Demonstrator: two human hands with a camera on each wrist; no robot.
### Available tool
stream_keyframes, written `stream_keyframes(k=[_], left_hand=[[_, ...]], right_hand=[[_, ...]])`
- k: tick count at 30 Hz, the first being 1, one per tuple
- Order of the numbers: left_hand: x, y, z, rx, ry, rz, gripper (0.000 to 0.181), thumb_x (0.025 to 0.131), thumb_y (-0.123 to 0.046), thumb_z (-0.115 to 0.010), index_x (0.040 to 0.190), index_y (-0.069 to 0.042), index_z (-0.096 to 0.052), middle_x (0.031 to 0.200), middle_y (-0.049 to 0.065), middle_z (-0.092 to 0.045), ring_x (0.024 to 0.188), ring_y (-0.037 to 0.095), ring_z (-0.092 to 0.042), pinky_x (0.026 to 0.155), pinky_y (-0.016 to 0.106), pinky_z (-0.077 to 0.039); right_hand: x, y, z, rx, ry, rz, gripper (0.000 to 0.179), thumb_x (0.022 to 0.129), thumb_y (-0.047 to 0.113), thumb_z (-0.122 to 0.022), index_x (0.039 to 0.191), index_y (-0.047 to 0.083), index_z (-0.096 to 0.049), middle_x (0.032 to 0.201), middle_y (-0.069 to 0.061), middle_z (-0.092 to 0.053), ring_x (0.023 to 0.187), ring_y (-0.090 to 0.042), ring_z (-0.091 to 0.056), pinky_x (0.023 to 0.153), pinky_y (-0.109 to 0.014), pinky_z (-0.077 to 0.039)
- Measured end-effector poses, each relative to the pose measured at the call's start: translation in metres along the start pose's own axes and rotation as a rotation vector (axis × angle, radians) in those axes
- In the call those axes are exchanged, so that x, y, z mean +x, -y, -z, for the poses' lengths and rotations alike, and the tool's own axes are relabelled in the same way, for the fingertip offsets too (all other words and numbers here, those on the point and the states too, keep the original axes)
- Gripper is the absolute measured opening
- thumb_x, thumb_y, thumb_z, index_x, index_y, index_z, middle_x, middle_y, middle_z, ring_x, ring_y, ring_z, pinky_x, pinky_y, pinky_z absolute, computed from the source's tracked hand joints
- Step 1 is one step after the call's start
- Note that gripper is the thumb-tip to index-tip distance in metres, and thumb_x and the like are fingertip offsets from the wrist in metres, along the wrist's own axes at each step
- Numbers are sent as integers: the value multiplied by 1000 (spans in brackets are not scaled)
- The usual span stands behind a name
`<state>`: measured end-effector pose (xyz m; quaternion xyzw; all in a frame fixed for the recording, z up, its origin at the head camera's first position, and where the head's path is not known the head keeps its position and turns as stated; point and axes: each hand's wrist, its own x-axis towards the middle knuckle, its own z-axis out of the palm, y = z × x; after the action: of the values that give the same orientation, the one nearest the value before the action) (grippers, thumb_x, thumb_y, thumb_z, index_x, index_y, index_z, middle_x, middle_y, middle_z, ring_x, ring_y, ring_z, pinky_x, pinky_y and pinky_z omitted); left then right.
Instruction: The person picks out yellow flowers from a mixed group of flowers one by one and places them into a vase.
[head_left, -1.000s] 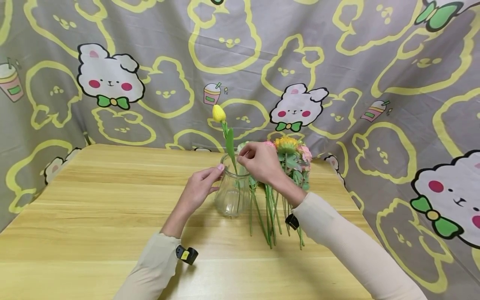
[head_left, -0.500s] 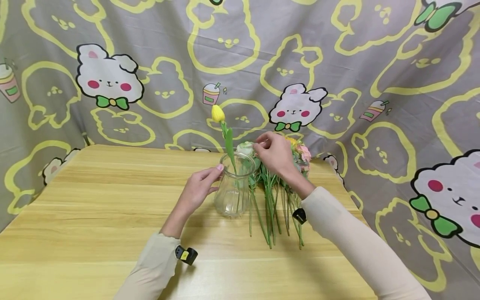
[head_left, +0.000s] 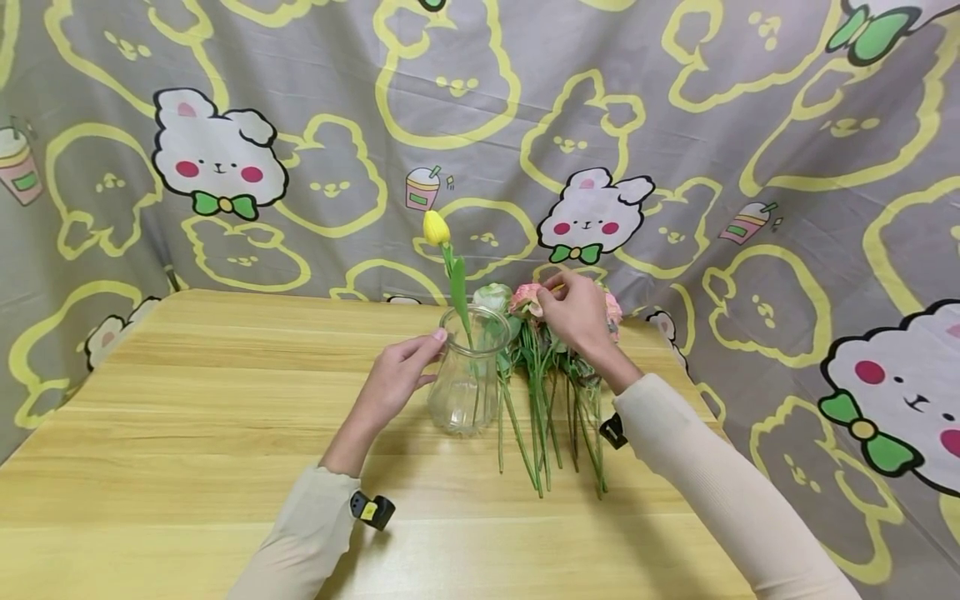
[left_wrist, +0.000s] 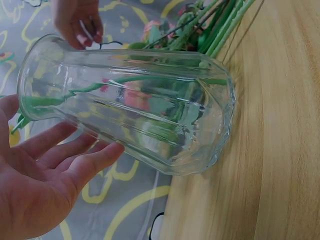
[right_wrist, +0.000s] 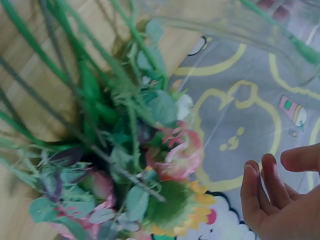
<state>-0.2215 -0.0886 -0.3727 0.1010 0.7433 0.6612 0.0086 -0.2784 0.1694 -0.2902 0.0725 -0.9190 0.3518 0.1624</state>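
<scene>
A clear glass vase point(head_left: 462, 400) stands upright on the table with one yellow tulip point(head_left: 436, 227) in it, its stem leaning inside. My left hand point(head_left: 395, 379) rests against the vase's left side, thumb at the rim; the left wrist view shows its fingers point(left_wrist: 95, 162) extended along the glass. Over the bunch of flowers to the right is my right hand point(head_left: 577, 312), its fingers loosely bent and apart in the right wrist view, with nothing between them. Beside it are a pink flower point(head_left: 527, 299) and a white-green flower point(head_left: 492, 297). A sunflower point(right_wrist: 175, 207) shows in the right wrist view.
The flowers' green stems point(head_left: 536, 433) lie on the wooden table point(head_left: 225, 400), pointing toward the front, close to the vase's right side. A grey curtain point(head_left: 337, 75) printed with rabbits hangs behind the table and along both sides.
My right hand has moved right from the vase mouth and tulip stem to over the flower bunch, uncovering the white-green and pink flowers. The left hand and vase have stayed in place.
</scene>
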Motion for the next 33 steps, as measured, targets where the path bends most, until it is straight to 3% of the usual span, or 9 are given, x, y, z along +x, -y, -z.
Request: stream_keyframes(k=[6, 10, 14, 21, 24, 25, 28, 31, 33], left_hand=[[0, -1, 0, 0, -1, 1, 67, 100, -61, -52, 139, -7, -62, 141, 14, -61, 133, 31, -57, 99, 39, -60], [0, -1, 0, -1, -1, 2, 67, 100, -61, -52, 139, -7, -62, 141, 14, -60, 134, 31, -57, 99, 39, -60], [0, -1, 0, 0, 1, 4, 67, 100, -61, -52, 139, -7, -61, 141, 14, -60, 134, 31, -57, 99, 39, -60], [0, 1, 1, 2, -4, -2, 67, 101, -60, -52, 139, -7, -61, 141, 14, -60, 134, 31, -57, 99, 39, -60], [-1, 1, 1, 3, -5, -5, 67, 101, -60, -52, 139, -7, -61, 141, 14, -60, 133, 31, -57, 99, 38, -60], [0, 1, 0, 2, -7, -3, 66, 100, -61, -52, 139, -7, -61, 141, 13, -61, 133, 30, -57, 99, 38, -60], [0, 2, 1, 3, -7, -2, 67, 100, -61, -52, 139, -7, -61, 141, 13, -61, 133, 30, -57, 98, 37, -60], [0, 2, 1, 1, -5, -2, 68, 100, -61, -52, 140, -7, -61, 142, 14, -60, 134, 31, -57, 98, 38, -60], [0, 2, 0, -2, -2, -3, 68, 100, -61, -52, 140, -6, -60, 142, 14, -60, 134, 31, -57, 99, 38, -60]], right_hand=[[2, -19, -1, -25, 16, -64, 21, 99, 21, -59, 106, 5, -69, 87, -12, -70, 61, -21, -59, 47, -30, -49], [2, -34, -3, -77, 7, -94, 20, 98, 22, -60, 102, 5, -70, 85, -12, -70, 66, -23, -61, 62, -36, -53], [1, -49, -4, -117, 0, -72, 22, 97, 20, -61, 97, 1, -72, 84, -16, -71, 69, -27, -62, 74, -42, -54], [-4, -67, -8, -164, 41, -66, 23, 97, 18, -63, 97, -3, -72, 72, -16, -69, 53, -21, -57, 61, -42, -55], [-5, -74, -11, -186, 55, -69, 21, 97, 17, -66, 92, -2, -70, 65, -12, -66, 53, -20, -54, 96, -55, -54], [-6, -76, -11, -197, 58, -69, 20, 96, 17, -67, 88, -1, -69, 63, -10, -63, 53, -20, -53, 98, -57, -52], [-8, -81, -13, -228, 70, -84, 26, 96, 19, -68, 77, 3, -61, 58, -4, -55, 53, -19, -48, 94, -53, -52], [-9, -85, -14, -252, 80, -103, 29, 96, 20, -68, 75, 5, -56, 59, -5, -52, 52, -20, -47, 63, -40, -47], [-10, -87, -14, -261, 83, -111, 25, 96, 20, -69, 79, 4, -59, 67, -10, -59, 57, -23, -52, 63, -40, -50]])
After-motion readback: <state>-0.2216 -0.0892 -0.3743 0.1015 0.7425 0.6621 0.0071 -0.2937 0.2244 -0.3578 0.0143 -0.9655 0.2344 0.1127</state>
